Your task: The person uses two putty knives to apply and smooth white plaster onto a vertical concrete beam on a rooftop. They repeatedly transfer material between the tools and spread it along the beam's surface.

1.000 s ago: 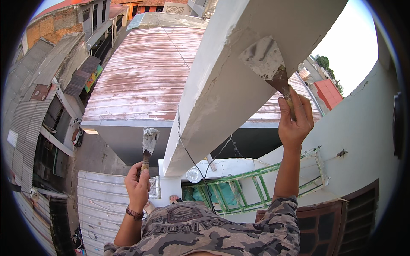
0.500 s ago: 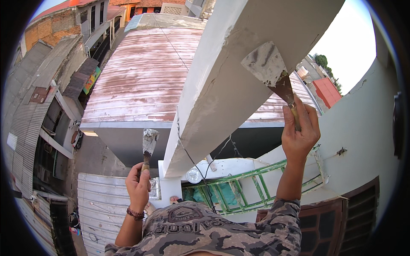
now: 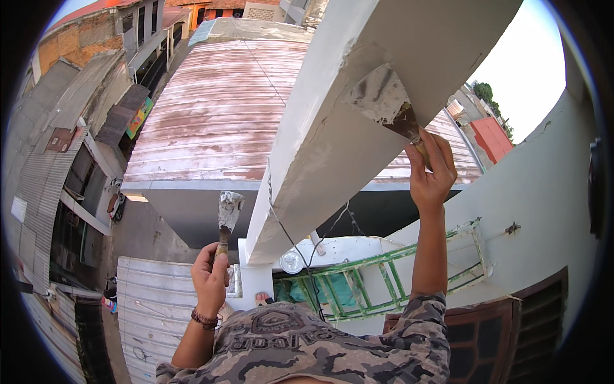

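Note:
In my right hand point(image 3: 433, 169) is a wide putty knife point(image 3: 382, 97), its broad blade smeared with white filler and laid against the underside of a pale concrete beam point(image 3: 358, 150). My fingers wrap its handle. My left hand point(image 3: 210, 276) is closed round the handle of a narrower putty knife point(image 3: 229, 211), held blade up, away from the beam. White paste coats that smaller blade. Fine cracks and rough patches run along the beam's edge near the wide blade.
A green ladder point(image 3: 377, 281) lies below to the right, by a grey wall point(image 3: 518, 211). Wires point(image 3: 300, 259) hang beside the beam's lower end, near a round clear lamp point(image 3: 291, 262). Corrugated roofs point(image 3: 211, 121) and a street point(image 3: 144, 233) lie far below.
My right hand has moved left with the wide putty knife, sliding its blade toward the beam's left edge. The left hand and its smaller knife have shifted slightly right.

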Demonstrator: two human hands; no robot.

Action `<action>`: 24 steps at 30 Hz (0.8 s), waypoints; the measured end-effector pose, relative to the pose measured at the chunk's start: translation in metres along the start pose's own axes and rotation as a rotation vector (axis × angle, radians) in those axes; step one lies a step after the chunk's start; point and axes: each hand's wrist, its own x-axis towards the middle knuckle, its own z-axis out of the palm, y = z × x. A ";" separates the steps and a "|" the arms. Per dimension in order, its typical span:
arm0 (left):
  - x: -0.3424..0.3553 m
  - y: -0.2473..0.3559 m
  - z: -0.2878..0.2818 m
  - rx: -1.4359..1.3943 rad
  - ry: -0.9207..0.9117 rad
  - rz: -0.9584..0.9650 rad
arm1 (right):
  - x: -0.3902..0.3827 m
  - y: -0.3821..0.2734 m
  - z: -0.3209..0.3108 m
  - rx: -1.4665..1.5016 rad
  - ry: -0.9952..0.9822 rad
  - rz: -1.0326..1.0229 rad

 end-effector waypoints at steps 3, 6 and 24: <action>-0.001 -0.003 -0.002 0.021 0.006 0.010 | 0.005 0.002 0.009 0.015 -0.020 -0.006; -0.001 -0.002 -0.003 0.053 0.019 0.012 | 0.009 0.010 0.019 -0.012 0.010 -0.048; -0.001 0.002 0.002 0.024 -0.002 0.010 | 0.006 -0.048 -0.014 -0.253 -0.029 -0.046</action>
